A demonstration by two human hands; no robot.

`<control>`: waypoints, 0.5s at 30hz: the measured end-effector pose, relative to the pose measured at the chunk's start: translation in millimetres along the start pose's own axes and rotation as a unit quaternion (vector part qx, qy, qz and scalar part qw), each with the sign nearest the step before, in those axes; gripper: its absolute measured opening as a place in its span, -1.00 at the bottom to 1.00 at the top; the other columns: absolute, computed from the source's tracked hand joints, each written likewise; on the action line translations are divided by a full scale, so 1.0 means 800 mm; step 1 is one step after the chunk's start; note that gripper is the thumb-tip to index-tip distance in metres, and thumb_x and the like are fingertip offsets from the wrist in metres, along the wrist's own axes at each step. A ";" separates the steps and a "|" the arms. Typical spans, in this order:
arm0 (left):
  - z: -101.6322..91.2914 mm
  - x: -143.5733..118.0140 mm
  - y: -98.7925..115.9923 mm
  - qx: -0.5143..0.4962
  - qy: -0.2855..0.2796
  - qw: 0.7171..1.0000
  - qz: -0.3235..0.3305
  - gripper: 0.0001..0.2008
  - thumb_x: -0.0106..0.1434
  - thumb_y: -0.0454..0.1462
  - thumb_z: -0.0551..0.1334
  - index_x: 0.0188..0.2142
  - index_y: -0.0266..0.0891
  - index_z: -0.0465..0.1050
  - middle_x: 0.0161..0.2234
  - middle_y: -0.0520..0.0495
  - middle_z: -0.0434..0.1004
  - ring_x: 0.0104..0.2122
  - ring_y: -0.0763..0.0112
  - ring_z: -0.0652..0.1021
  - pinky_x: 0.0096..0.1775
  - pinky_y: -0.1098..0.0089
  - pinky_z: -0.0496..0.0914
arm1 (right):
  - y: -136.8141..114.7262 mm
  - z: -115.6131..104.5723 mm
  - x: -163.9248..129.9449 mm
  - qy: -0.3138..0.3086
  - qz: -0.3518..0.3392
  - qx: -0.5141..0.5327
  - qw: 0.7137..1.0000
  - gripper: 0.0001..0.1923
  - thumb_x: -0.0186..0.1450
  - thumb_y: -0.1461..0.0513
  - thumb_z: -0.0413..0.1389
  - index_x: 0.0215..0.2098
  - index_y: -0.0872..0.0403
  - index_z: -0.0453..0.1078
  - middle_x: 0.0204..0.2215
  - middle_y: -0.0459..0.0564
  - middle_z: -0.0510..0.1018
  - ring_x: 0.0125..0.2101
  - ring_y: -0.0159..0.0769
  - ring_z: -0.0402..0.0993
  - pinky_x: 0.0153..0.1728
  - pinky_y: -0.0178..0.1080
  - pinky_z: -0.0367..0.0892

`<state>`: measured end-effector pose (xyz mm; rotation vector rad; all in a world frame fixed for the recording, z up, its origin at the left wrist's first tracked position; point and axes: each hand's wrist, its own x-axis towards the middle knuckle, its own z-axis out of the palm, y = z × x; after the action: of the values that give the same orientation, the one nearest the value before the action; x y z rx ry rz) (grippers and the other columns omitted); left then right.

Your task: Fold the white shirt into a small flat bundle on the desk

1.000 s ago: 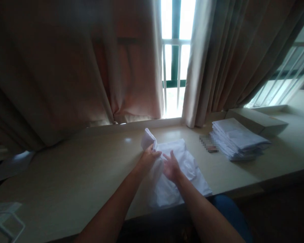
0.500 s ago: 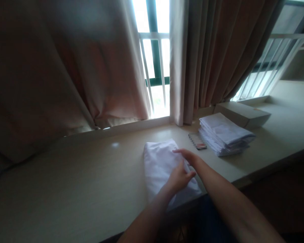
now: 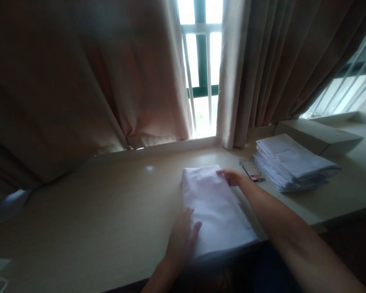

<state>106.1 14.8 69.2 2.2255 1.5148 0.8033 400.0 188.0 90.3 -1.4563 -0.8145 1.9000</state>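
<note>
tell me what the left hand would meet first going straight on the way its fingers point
The folded white cloth: the left hand seems to be touching its left edge, though depth is hard to judge. Beyond that, probably the window ledge.

The cloth lies on the table before me, my left hand at its left edge, my right hand at its far right corner. To the right sits a stack of cloths, a box behind it; curtains hang behind the table.
</note>
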 end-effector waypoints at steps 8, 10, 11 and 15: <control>-0.036 0.202 -0.061 -0.123 -0.003 0.978 -0.166 -0.56 0.21 -0.22 0.13 0.08 -0.31 0.34 0.11 -0.28 0.39 0.09 0.17 0.41 0.10 0.21 0.26 | -0.009 -0.003 0.019 0.041 -0.077 -0.033 0.996 -0.75 0.16 0.39 0.11 -0.17 0.08 0.38 -0.52 -0.11 0.52 -0.54 -0.39 0.42 -0.48 -0.36 0.36; -0.029 0.244 -0.077 -0.155 -0.040 0.971 -0.176 -0.52 0.17 -0.25 0.13 0.10 -0.29 0.32 0.06 -0.25 0.44 0.01 0.24 0.46 0.01 0.29 0.32 | -0.002 -0.008 0.019 0.038 -0.087 -0.027 0.995 -0.72 0.16 0.38 0.12 -0.15 0.09 0.39 -0.49 -0.08 0.53 -0.52 -0.37 0.44 -0.46 -0.34 0.37; -0.024 0.260 -0.082 -0.173 -0.064 0.966 -0.179 -0.51 0.14 -0.25 0.13 0.09 -0.28 0.33 0.02 -0.23 0.47 -0.05 0.28 0.49 -0.06 0.33 0.35 | 0.002 -0.011 0.019 0.035 -0.092 -0.023 0.995 -0.72 0.16 0.38 0.13 -0.14 0.09 0.39 -0.46 -0.07 0.55 -0.51 -0.36 0.44 -0.44 -0.33 0.38; -0.003 0.296 -0.099 -0.217 -0.175 0.943 -0.183 -0.58 0.03 -0.20 0.15 -0.11 -0.30 0.46 -0.24 -0.11 0.56 -0.32 0.37 0.51 -0.30 0.42 0.34 | 0.017 -0.019 0.020 0.025 -0.110 -0.002 0.994 -0.69 0.19 0.34 0.13 -0.08 0.12 0.40 -0.36 0.01 0.57 -0.44 -0.33 0.47 -0.39 -0.28 0.40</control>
<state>111.7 263.4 89.5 1.5992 1.3594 0.5257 410.0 193.3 67.0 -1.3499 -0.9151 1.6926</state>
